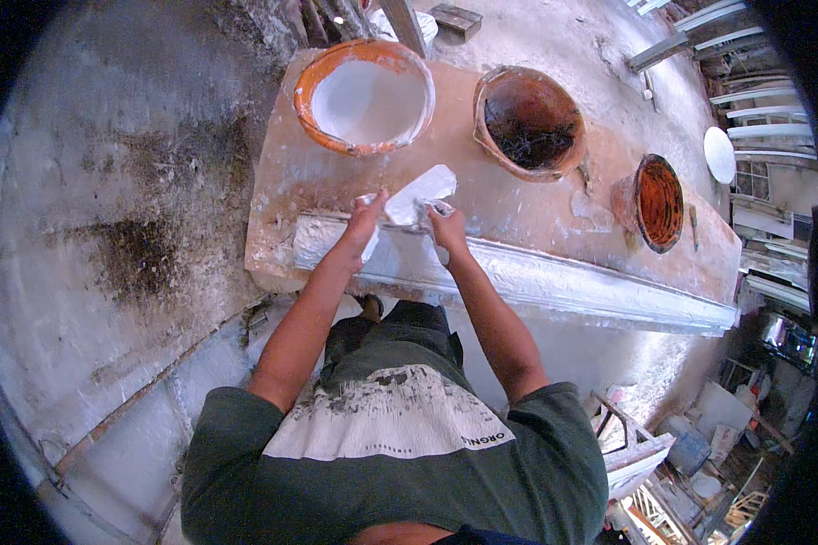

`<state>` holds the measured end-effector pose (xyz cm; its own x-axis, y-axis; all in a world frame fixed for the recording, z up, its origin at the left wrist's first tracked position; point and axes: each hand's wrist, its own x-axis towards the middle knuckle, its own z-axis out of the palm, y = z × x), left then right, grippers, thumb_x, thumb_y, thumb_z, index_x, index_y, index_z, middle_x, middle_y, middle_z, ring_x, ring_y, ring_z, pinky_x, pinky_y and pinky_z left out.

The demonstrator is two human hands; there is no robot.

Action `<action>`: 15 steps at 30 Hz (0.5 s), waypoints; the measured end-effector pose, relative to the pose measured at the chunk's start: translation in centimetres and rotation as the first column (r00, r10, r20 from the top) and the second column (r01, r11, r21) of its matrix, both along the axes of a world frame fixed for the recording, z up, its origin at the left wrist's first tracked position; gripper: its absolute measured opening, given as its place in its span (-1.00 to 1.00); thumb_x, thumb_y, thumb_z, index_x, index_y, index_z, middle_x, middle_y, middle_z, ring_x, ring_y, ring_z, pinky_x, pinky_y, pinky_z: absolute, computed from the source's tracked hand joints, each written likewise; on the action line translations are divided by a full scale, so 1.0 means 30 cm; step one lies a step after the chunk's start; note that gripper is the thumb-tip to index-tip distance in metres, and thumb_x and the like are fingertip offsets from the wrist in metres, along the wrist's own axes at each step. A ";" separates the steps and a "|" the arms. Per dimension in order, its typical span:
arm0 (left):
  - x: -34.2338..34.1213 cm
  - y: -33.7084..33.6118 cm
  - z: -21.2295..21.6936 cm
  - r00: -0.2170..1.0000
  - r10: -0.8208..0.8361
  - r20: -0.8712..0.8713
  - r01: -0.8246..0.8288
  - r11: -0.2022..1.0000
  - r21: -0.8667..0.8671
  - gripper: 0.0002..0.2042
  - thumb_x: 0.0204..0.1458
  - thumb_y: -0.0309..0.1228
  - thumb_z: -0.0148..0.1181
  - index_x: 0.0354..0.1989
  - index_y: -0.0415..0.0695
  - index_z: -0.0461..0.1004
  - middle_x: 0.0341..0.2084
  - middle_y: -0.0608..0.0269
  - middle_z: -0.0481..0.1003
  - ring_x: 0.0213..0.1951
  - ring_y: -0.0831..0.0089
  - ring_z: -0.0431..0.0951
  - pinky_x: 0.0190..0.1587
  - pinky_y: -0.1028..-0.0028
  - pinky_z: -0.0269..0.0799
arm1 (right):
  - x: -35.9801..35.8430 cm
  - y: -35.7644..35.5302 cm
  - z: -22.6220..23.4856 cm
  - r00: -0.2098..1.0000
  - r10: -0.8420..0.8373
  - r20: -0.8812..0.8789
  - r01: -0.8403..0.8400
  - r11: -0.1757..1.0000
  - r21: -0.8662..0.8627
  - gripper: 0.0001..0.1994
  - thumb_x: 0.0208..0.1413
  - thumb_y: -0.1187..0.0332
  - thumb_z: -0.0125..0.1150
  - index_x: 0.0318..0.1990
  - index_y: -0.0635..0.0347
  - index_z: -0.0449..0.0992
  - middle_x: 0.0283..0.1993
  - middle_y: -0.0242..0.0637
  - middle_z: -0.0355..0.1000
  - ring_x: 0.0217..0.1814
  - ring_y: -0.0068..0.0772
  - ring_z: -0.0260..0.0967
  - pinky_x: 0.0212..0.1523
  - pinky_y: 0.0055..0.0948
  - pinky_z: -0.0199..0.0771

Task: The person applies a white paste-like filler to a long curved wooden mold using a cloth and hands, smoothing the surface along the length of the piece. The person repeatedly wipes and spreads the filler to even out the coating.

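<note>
A long white plaster moulding (518, 271) lies along the near edge of the work table. Over its left part, my left hand (364, 227) is closed, fingers curled, with white material showing at its underside; what it grips is partly hidden. My right hand (445, 229) is closed at the lower right edge of a flat, irregular white plaster-coated piece (423, 193). That piece slants up and away between my hands, its far end above the tabletop. White smears cover the fingers of both hands.
On the brown table (427, 86) stand an orange basin (311, 91) of white liquid plaster, a dark-stained basin (489, 150) and a smaller orange-lined bucket (659, 204). A stained wall (136, 200) rises at left. White mouldings (768, 113) are stacked at far right.
</note>
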<state>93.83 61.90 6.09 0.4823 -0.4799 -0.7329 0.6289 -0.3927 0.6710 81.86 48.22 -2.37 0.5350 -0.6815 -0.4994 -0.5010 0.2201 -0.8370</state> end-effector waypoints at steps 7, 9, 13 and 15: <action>0.437 -0.053 -0.164 0.947 0.319 0.048 -0.302 0.930 -0.209 -0.25 -0.14 0.13 0.12 0.13 -0.15 0.15 0.09 0.12 0.17 0.18 0.27 0.09 0.17 0.19 -0.01 | 0.030 -0.246 -0.169 0.945 0.057 -0.321 -0.093 0.991 -0.097 -0.62 -0.13 0.14 0.27 -0.30 0.32 0.52 -0.37 -0.04 0.48 -0.32 -0.20 0.45 -0.33 -0.27 0.41; 0.517 -0.062 -0.122 0.914 0.370 0.168 -0.365 0.929 -0.063 -0.31 -0.14 0.09 0.15 0.09 -0.14 0.22 0.04 0.13 0.24 0.12 0.28 0.18 0.14 0.22 0.05 | 0.007 -0.201 -0.031 0.962 0.192 -0.194 -0.224 0.962 -0.157 -0.65 -0.10 0.17 0.24 -0.27 0.30 0.52 -0.27 0.01 0.47 -0.23 -0.09 0.45 -0.24 -0.22 0.41; 0.529 -0.075 -0.094 0.892 0.420 0.168 -0.347 0.873 -0.343 -0.58 -0.13 -0.30 0.24 -0.05 -0.11 0.35 -0.21 0.25 0.43 -0.16 0.42 0.42 -0.04 0.38 0.26 | 0.132 -0.122 0.287 0.917 0.397 -0.044 -0.335 0.705 -0.625 -0.73 -0.01 0.26 0.16 -0.21 0.24 0.51 -0.23 0.04 0.46 -0.16 0.10 0.40 -0.16 -0.14 0.39; 0.476 -0.069 -0.068 0.900 0.400 0.176 -0.329 0.884 -0.331 -0.63 -0.13 -0.41 0.21 -0.09 -0.11 0.37 -0.26 0.29 0.45 -0.21 0.45 0.44 -0.08 0.42 0.28 | 0.290 -0.145 0.441 0.834 0.552 -0.003 -0.392 0.588 -0.707 -0.76 0.05 0.26 0.06 -0.27 0.23 0.52 -0.26 0.00 0.45 -0.11 0.09 0.36 -0.09 -0.10 0.35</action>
<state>108.10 59.84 4.06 0.8025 -0.4077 -0.4356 0.5016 0.0656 0.8626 90.56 43.87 10.86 0.9075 -0.4003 0.1272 -0.1784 -0.6416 -0.7460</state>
